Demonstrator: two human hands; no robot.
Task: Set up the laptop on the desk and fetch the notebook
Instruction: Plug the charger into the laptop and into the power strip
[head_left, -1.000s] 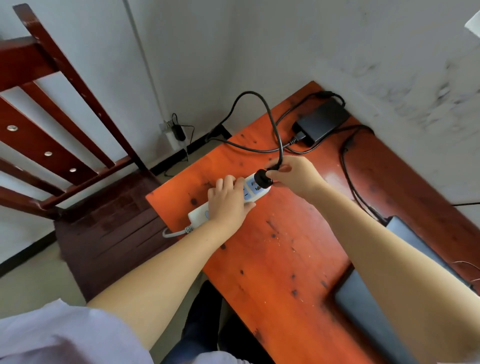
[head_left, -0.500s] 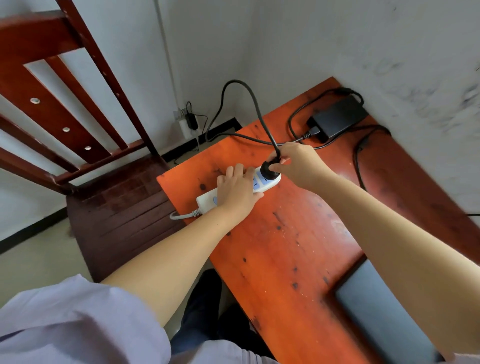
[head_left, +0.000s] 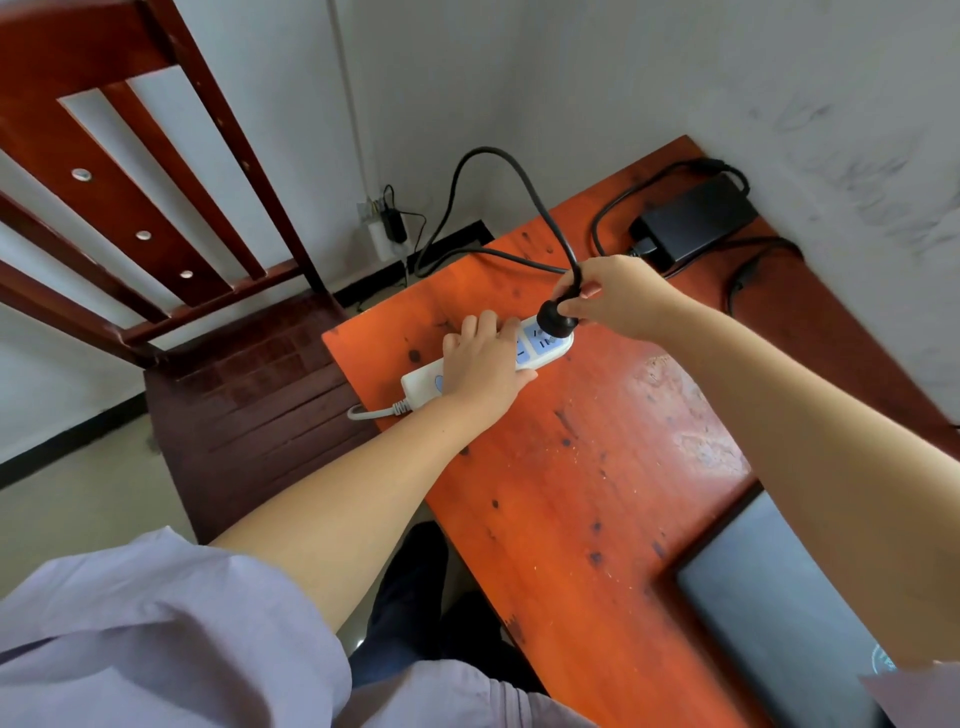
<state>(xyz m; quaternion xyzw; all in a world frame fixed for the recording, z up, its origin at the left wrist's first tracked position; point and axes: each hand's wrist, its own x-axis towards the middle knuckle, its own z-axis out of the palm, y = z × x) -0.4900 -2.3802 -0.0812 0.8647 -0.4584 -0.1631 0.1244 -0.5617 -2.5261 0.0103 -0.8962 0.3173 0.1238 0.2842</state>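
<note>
The right hand (head_left: 618, 296) is pinching the plug (head_left: 556, 314) at the strip's (head_left: 423, 382) end socket; the left hand (head_left: 483, 358) is pressing the strip down, fingers laid flat. The laptop (head_left: 779, 613) is lying closed on the desk (head_left: 571, 493); opening it and fetching the unseen notebook are likely remaining

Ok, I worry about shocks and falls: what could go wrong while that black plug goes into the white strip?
The right hand pinches the round black plug low, near the sockets of the white plastic power strip; fingertips might brush the prongs. The strip lies by the edge of the orange wooden desk under the left hand; released, it may slip off. The looping black cable could snag and drag the black power brick.
</note>
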